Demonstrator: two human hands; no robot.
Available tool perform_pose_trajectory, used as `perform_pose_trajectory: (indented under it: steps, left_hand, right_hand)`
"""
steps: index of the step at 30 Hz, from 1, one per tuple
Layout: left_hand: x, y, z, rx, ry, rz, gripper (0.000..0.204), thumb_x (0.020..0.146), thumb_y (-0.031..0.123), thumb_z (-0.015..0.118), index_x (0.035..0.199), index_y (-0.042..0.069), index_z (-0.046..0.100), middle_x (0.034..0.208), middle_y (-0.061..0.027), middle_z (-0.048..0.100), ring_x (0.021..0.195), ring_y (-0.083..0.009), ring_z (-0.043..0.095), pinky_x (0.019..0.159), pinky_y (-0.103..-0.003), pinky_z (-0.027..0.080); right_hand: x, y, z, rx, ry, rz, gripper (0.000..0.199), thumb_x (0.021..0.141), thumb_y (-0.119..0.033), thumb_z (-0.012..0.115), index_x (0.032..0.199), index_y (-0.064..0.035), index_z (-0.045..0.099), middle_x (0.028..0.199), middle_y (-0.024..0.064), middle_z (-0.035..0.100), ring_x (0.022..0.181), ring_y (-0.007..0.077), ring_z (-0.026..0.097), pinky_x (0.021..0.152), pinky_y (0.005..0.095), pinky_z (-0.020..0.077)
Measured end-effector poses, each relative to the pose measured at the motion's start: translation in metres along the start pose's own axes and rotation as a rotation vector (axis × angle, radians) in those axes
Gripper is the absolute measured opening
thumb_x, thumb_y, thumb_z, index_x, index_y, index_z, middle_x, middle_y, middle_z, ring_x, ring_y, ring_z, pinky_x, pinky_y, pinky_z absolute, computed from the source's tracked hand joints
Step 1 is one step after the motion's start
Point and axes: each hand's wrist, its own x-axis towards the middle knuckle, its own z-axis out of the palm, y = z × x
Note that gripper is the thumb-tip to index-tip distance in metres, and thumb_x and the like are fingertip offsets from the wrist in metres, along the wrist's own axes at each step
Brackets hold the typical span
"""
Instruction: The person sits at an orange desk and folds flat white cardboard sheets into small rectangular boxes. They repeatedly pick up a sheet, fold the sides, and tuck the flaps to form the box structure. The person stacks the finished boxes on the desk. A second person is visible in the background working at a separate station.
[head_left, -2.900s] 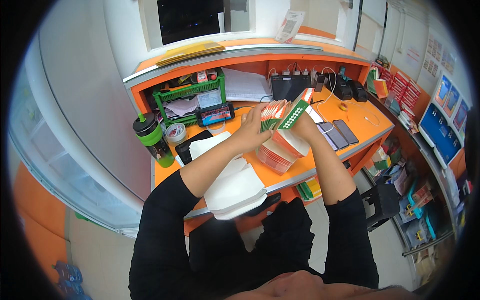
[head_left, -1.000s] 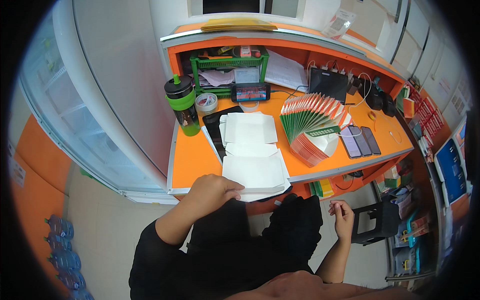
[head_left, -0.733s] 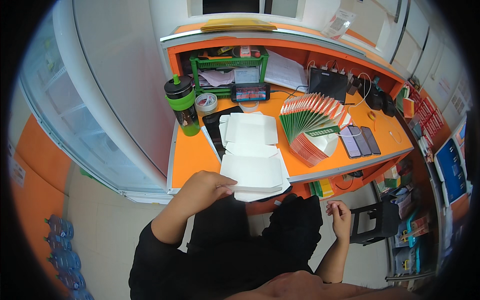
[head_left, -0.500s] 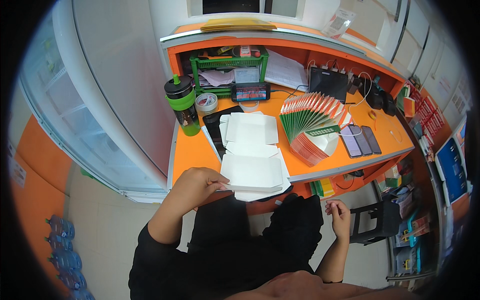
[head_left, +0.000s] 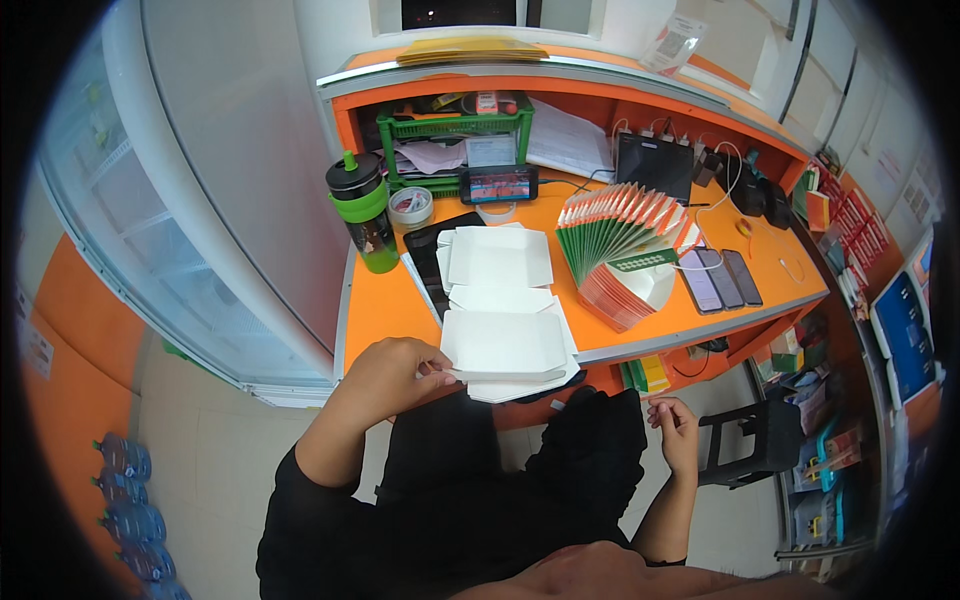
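Observation:
My left hand [head_left: 400,375] is at the desk's front edge, thumb and fingers closed on the near left corner of an unfolded white cardboard box [head_left: 502,341]. This box lies with its inner side up on a small stack of similar flat blanks, and its near end juts past the edge. My right hand [head_left: 675,432] hangs in the air beside my right knee, apart from the desk. Its fingers are loosely bent, a little apart, and nothing shows in them. A fanned row of folded green, orange and white cartons [head_left: 620,245] stands to the right of the blanks.
The orange desk [head_left: 385,318] also bears a green-black tumbler [head_left: 363,212], tape rolls [head_left: 411,207], a propped phone [head_left: 499,184], several flat phones [head_left: 722,279] and cables. A green basket [head_left: 457,125] stands behind. A glass-door fridge [head_left: 200,250] is left, a black stool [head_left: 755,440] right.
The view has shifted very slightly. My left hand keeps its pinch on the box's corner, and my right hand stays beside my knee.

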Motion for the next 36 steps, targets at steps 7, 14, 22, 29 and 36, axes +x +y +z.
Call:
perform_pose_trajectory:
  steps: [7,14,22,29,36]
  left_hand:
    - [-0.001,0.010,-0.003,0.026,-0.022,-0.057,0.030,0.081,0.031,0.078,0.094,0.004,0.077,0.086,-0.0141,0.074,0.079,-0.0284,0.071,0.072,-0.036,0.054]
    - [0.000,0.007,0.002,-0.070,-0.001,0.047,0.020,0.086,0.020,0.074,0.096,0.002,0.077,0.080,-0.0108,0.071,0.056,-0.0172,0.069,0.049,-0.025,0.055]
    - [-0.015,-0.007,0.015,-0.190,0.059,0.020,0.023,0.084,0.022,0.081,0.093,0.002,0.076,0.079,-0.0079,0.071,0.061,-0.0146,0.065,0.053,-0.026,0.051]
    - [-0.029,-0.023,0.016,-0.274,0.094,0.009,0.020,0.082,0.018,0.082,0.094,0.004,0.075,0.084,-0.0079,0.071,0.076,-0.0166,0.069,0.072,-0.027,0.057]
    - [-0.032,-0.030,0.014,-0.249,0.119,0.032,0.020,0.081,0.016,0.083,0.094,0.004,0.074,0.082,-0.0068,0.069,0.076,-0.0158,0.068,0.072,-0.027,0.056]
  right_hand:
    - [-0.002,0.003,-0.001,-0.006,0.003,0.016,0.021,0.103,-0.016,0.056,0.106,0.0007,0.069,0.088,0.0033,0.067,0.078,0.0100,0.061,0.071,0.0252,0.0487]
    - [0.000,-0.043,0.030,-0.123,0.003,-0.131,0.017,0.092,-0.006,0.068,0.108,-0.0007,0.069,0.094,0.0056,0.069,0.082,0.0134,0.063,0.075,0.0278,0.0511]
    - [0.035,-0.157,0.109,-0.397,-0.291,-0.748,0.032,0.079,-0.012,0.080,0.109,-0.0053,0.069,0.101,0.0100,0.069,0.089,0.0273,0.065,0.078,0.0365,0.0516]
    - [0.055,-0.152,0.157,-0.543,-0.572,-0.708,0.032,0.079,-0.024,0.081,0.105,-0.0066,0.073,0.100,0.0097,0.072,0.089,0.0285,0.068,0.078,0.0364,0.0535]
    - [0.064,-0.150,0.170,-0.519,-0.736,-0.547,0.031,0.080,-0.026,0.081,0.102,-0.0055,0.073,0.096,0.0102,0.070,0.079,0.0264,0.069,0.071,0.0346,0.0544]
